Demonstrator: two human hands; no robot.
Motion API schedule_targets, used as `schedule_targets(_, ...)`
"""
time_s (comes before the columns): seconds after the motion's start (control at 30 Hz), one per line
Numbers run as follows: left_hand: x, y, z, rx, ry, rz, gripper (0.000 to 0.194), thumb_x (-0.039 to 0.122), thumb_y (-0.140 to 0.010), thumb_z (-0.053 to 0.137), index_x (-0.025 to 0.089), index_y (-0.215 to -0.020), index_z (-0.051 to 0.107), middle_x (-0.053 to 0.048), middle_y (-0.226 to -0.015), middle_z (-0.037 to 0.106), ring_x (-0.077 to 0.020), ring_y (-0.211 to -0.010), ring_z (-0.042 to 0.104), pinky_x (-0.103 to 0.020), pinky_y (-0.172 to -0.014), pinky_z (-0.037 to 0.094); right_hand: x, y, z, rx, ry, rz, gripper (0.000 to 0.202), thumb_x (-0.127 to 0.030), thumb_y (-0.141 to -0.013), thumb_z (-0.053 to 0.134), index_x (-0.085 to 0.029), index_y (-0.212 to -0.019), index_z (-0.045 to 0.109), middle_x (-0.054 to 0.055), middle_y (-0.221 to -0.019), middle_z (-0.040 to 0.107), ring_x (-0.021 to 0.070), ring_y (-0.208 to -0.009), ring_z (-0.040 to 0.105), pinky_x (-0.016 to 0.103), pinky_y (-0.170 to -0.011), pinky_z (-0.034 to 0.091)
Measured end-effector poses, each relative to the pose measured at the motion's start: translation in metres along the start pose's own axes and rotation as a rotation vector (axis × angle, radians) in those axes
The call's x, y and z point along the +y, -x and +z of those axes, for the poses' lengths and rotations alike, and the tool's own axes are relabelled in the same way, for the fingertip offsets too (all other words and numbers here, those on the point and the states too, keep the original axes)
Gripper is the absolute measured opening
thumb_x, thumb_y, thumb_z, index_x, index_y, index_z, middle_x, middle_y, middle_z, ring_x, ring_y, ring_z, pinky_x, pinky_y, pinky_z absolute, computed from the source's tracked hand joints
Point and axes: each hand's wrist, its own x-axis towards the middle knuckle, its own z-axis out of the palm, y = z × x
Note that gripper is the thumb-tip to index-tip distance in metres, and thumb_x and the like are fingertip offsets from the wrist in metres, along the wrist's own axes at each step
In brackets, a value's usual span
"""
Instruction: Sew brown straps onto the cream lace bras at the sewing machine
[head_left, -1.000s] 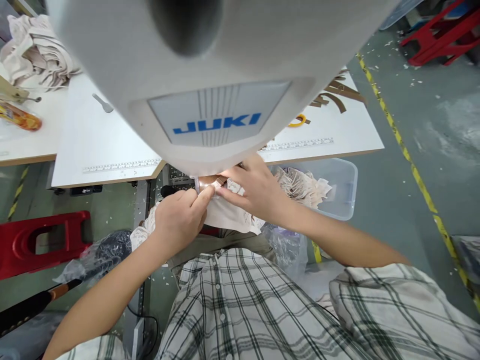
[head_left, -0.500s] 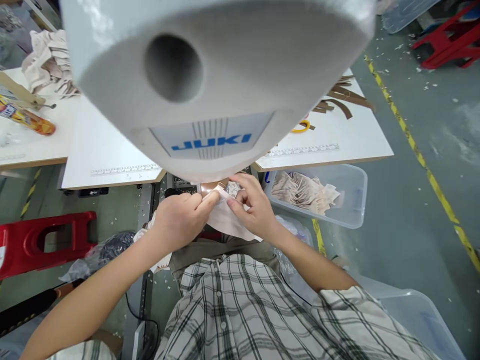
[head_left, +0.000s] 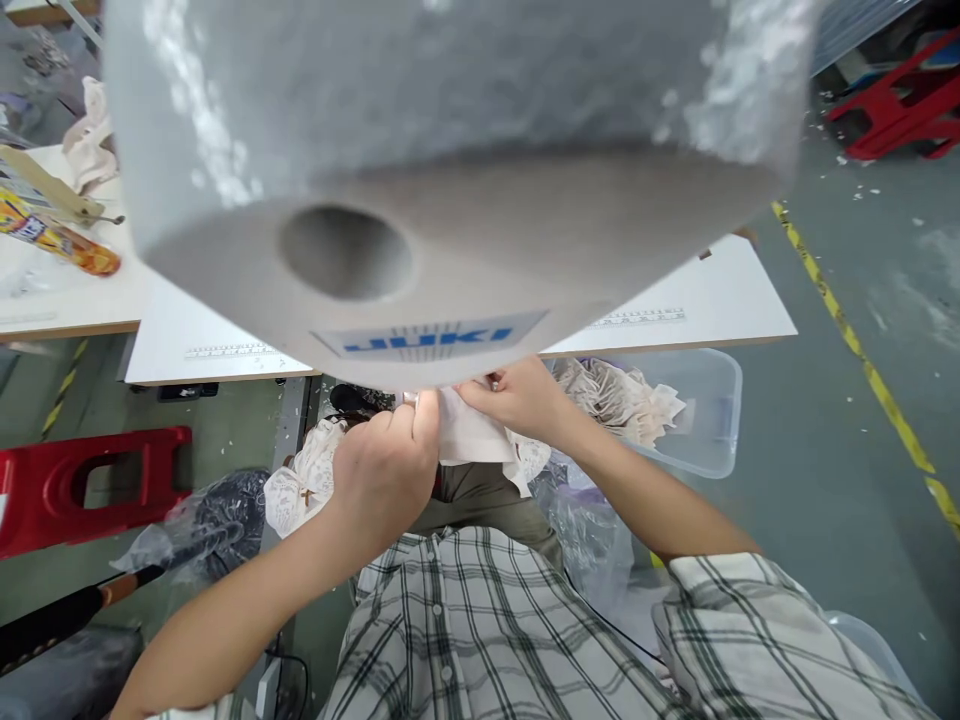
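Note:
Below the rounded head of a white JUKI sewing machine [head_left: 450,250], both my hands grip a pale pink piece of fabric [head_left: 471,432]. My left hand [head_left: 386,470] is closed on the fabric's left side, thumb and fingers pinched together near the machine's underside. On the other side my right hand [head_left: 521,400] pinches the upper right part of the cloth, its fingertips partly hidden under the machine head. The fabric hangs down toward my lap. White lace fabric [head_left: 304,480] lies bunched to the left of my left hand. The needle area is hidden by the machine head.
A clear plastic bin [head_left: 709,420] with ruffled pale fabric pieces stands at right below the white table [head_left: 720,295]. An orange-labelled bottle [head_left: 64,240] lies on the left table. One red stool [head_left: 97,485] is at left, another red stool [head_left: 900,105] at far right.
My view has tilted and the machine head fills more of it. Both hands keep hold of the fabric; the left hand has turned more upright, and the right has moved up partly under the head.

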Motion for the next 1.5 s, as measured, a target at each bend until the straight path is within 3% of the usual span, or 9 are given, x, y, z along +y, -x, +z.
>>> schedule_targets(0.2, 0.004, -0.003, -0.001, 0.015, -0.014, -0.025, 0.024, 0.012, -0.089, 0.048, 0.012, -0.109, 0.062, -0.001, -0.052, 0.05, -0.0148, -0.045, 0.047, -0.033, -0.044, 0.02, -0.006, -0.009, -0.006, 0.002, -0.092, -0.015, 0.018, -0.014, -0.078, 0.055, -0.018, -0.086, 0.07, 0.008, -0.107, 0.066, 0.0234, -0.104, 0.063, 0.032, -0.079, 0.056)
schedule_targets(0.33, 0.005, -0.005, -0.002, 0.023, -0.018, -0.032, 0.019, 0.012, -0.088, 0.05, 0.012, -0.102, 0.063, -0.001, -0.051, 0.05, -0.0151, -0.044, 0.047, -0.032, -0.045, 0.02, -0.006, -0.012, -0.008, -0.006, -0.138, -0.022, 0.025, -0.013, -0.079, 0.056, -0.019, -0.097, 0.073, 0.009, -0.126, 0.063, 0.0249, -0.115, 0.062, 0.034, -0.087, 0.057)
schedule_targets(0.57, 0.009, -0.005, -0.006, -0.051, -0.138, -0.038, 0.018, 0.011, -0.088, 0.051, 0.012, -0.102, 0.063, 0.001, -0.053, 0.051, -0.0149, -0.046, 0.05, -0.031, -0.045, 0.027, 0.003, -0.011, -0.004, -0.029, -0.182, -0.005, 0.028, -0.019, -0.081, 0.059, -0.021, -0.105, 0.074, 0.008, -0.133, 0.06, 0.0271, -0.126, 0.057, 0.037, -0.092, 0.057)
schedule_targets(0.67, 0.012, -0.005, -0.006, -0.075, -0.147, -0.056, 0.019, 0.01, -0.089, 0.05, 0.012, -0.102, 0.064, 0.0, -0.054, 0.053, -0.0151, -0.047, 0.052, -0.03, -0.045, 0.027, 0.002, -0.008, -0.004, -0.001, -0.171, -0.016, 0.026, -0.018, -0.082, 0.058, -0.022, -0.102, 0.074, 0.007, -0.13, 0.061, 0.0263, -0.122, 0.059, 0.037, -0.093, 0.056)
schedule_targets(0.87, 0.01, -0.003, -0.006, -0.043, -0.122, -0.022, 0.024, 0.009, -0.089, 0.049, 0.007, -0.107, 0.065, -0.002, -0.055, 0.056, -0.0158, -0.046, 0.052, -0.031, -0.044, 0.026, 0.002, -0.003, 0.0, 0.016, -0.172, 0.041, 0.028, -0.024, -0.083, 0.062, -0.022, -0.109, 0.072, 0.008, -0.133, 0.06, 0.0226, -0.104, 0.065, 0.03, -0.07, 0.056)
schedule_targets(1.03, 0.004, 0.0, -0.004, 0.0, -0.098, -0.022, 0.028, 0.013, -0.091, 0.049, 0.007, -0.114, 0.064, 0.0, -0.054, 0.055, -0.0149, -0.046, 0.052, -0.031, -0.045, 0.026, 0.012, 0.002, 0.004, 0.01, -0.208, 0.04, 0.036, -0.025, -0.086, 0.063, -0.026, -0.121, 0.068, 0.007, -0.139, 0.056, 0.0166, -0.086, 0.065, 0.031, -0.071, 0.056)
schedule_targets(1.17, -0.002, 0.006, 0.002, -0.011, -0.002, -0.032, 0.031, 0.019, -0.095, 0.046, 0.011, -0.121, 0.062, 0.001, -0.057, 0.059, -0.0153, -0.05, 0.055, -0.032, -0.047, 0.027, 0.02, 0.011, 0.006, 0.059, -0.273, 0.069, 0.042, -0.031, -0.087, 0.065, -0.028, -0.13, 0.062, 0.008, -0.133, 0.06, 0.0192, -0.094, 0.065, 0.033, -0.076, 0.057)
schedule_targets(1.33, -0.013, 0.025, 0.011, 0.002, 0.23, -0.271, 0.032, 0.034, -0.1, 0.044, 0.018, -0.124, 0.058, -0.002, -0.074, 0.069, -0.0167, -0.065, 0.064, -0.027, -0.056, 0.037, 0.023, 0.022, 0.015, 0.082, -0.3, 0.079, 0.042, -0.036, -0.09, 0.064, -0.026, -0.13, 0.058, 0.009, -0.116, 0.064, 0.0171, -0.086, 0.064, 0.032, -0.077, 0.054)
schedule_targets(1.5, -0.022, 0.037, 0.01, 0.001, 0.696, -0.583, 0.035, 0.046, -0.097, 0.047, 0.018, -0.115, 0.058, -0.008, -0.101, 0.069, -0.0199, -0.091, 0.066, -0.024, -0.061, 0.046, 0.027, 0.029, 0.017, 0.097, -0.272, 0.133, 0.036, -0.039, -0.091, 0.063, -0.023, -0.122, 0.056, 0.006, -0.106, 0.065, 0.0137, -0.073, 0.059, 0.028, -0.068, 0.048)
